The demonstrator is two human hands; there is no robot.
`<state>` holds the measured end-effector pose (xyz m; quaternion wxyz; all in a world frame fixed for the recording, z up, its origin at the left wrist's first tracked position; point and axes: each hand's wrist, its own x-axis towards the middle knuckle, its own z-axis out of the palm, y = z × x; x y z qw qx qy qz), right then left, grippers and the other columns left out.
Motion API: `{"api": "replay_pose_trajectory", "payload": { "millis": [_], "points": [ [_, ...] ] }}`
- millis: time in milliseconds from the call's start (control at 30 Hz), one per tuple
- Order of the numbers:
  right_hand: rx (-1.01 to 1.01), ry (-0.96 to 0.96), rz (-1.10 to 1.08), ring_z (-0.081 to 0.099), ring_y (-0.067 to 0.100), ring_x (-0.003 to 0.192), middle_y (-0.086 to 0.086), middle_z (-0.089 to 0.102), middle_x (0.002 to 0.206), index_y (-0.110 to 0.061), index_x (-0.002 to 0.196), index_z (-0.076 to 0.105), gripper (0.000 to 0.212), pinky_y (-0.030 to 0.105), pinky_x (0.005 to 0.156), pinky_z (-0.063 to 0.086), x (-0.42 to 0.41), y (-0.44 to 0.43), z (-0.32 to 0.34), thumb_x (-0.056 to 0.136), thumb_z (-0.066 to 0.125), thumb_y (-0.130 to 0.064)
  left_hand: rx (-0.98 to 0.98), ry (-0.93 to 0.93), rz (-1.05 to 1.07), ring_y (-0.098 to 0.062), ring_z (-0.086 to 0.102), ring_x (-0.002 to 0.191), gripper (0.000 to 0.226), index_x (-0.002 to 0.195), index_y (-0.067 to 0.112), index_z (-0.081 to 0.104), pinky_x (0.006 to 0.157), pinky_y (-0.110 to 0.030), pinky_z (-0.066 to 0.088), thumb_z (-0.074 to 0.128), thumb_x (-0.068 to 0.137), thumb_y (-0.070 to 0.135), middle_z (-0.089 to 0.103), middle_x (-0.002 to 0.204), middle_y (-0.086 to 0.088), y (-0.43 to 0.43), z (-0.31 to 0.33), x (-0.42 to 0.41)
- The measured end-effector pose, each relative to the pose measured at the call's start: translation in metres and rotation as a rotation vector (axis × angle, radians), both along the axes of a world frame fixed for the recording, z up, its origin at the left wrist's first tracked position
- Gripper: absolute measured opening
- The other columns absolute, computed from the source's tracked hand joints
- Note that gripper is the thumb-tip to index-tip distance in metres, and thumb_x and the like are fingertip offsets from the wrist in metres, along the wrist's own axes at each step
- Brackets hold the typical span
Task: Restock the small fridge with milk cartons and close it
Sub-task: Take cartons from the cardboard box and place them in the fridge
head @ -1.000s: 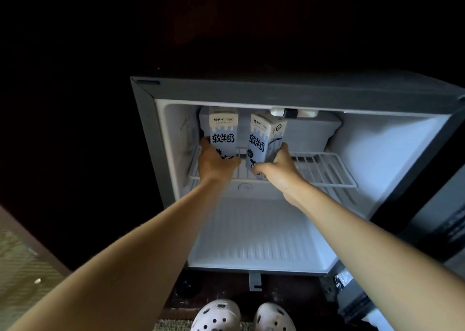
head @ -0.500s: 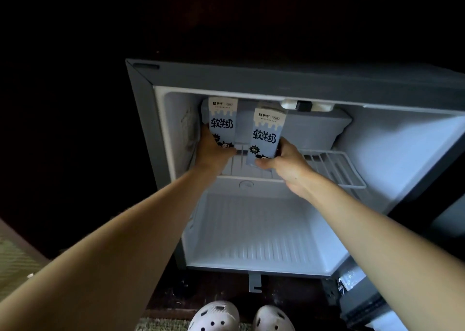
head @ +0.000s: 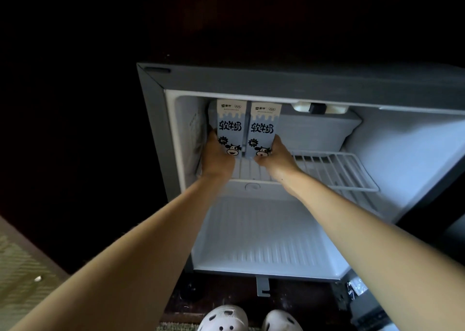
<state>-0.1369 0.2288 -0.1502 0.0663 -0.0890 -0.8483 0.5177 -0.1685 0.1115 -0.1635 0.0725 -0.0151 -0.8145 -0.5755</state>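
Note:
Two pale blue milk cartons with a cartoon cow stand upright side by side on the wire shelf (head: pixel 334 172) of the open small fridge (head: pixel 251 79), at its back left. My left hand (head: pixel 217 159) grips the base of the left carton (head: pixel 230 126). My right hand (head: pixel 276 158) grips the base of the right carton (head: pixel 263 129). The cartons nearly touch each other. The lower ends of both are hidden behind my fingers.
The fridge door (head: pixel 372 303) hangs open at the lower right. Right of the cartons the wire shelf is bare, and the white fridge floor (head: pixel 264 242) below holds nothing. My white clogs (head: pixel 224 318) stand in front on a dark floor; a woven mat (head: pixel 22 280) lies left.
The right carton was tilted and apart from the left one; it now stands upright close beside it. Both hands pushed slightly deeper onto the shelf.

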Motion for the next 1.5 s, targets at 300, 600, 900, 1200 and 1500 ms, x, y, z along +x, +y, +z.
{"api": "replay_pose_trajectory", "payload": {
  "millis": [300,600,900,1200,1500],
  "points": [
    [0.122,-0.031,0.016,0.051,0.023,0.121,0.004,0.052,0.135,-0.017,0.140,0.024,0.055,0.025,0.087,0.038,-0.003,-0.007,-0.002,0.092,0.053,-0.015,-0.018,0.002,0.017,-0.035,0.057,0.111,0.049,0.126,0.000,0.048,0.095,-0.041,0.048,0.054,0.079,-0.013,0.060,0.119,-0.020,0.000,0.004,0.004],
    [0.285,0.002,-0.106,0.057,0.031,0.108,0.013,0.056,0.125,-0.006,0.125,0.041,0.038,0.031,0.078,0.045,0.025,-0.016,0.001,0.089,0.053,-0.013,-0.128,-0.155,-0.079,-0.026,0.049,0.123,0.064,0.138,0.014,0.032,0.099,-0.031,0.046,0.042,0.083,-0.016,0.047,0.138,-0.006,-0.007,0.016,0.031],
    [0.205,0.076,-0.172,0.054,0.026,0.116,0.012,0.058,0.125,-0.003,0.119,0.055,0.030,0.029,0.094,0.041,0.101,-0.069,0.044,0.089,0.050,-0.009,-0.307,-0.055,-0.132,-0.023,0.052,0.121,0.055,0.137,0.012,0.043,0.083,-0.020,0.042,0.036,0.085,-0.007,0.050,0.139,-0.011,-0.062,0.062,0.125],
    [0.107,0.141,0.021,0.058,0.020,0.101,0.007,0.062,0.113,-0.008,0.108,0.062,0.026,0.025,0.077,0.042,0.202,-0.195,0.090,0.088,0.046,-0.006,-0.337,0.054,0.161,-0.022,0.059,0.114,0.040,0.114,0.007,0.064,0.090,-0.021,0.042,0.041,0.084,-0.007,0.067,0.117,-0.010,-0.190,0.105,0.242],
    [0.064,-0.062,0.319,0.064,0.039,0.099,0.021,0.068,0.102,0.000,0.092,0.067,0.025,0.046,0.088,0.051,0.284,-0.354,0.041,0.086,0.044,-0.008,-0.352,-0.159,0.491,-0.029,0.061,0.106,0.025,0.101,0.008,0.070,0.090,-0.030,0.046,0.054,0.083,0.002,0.070,0.106,-0.013,-0.343,0.067,0.357]
  ]
}}
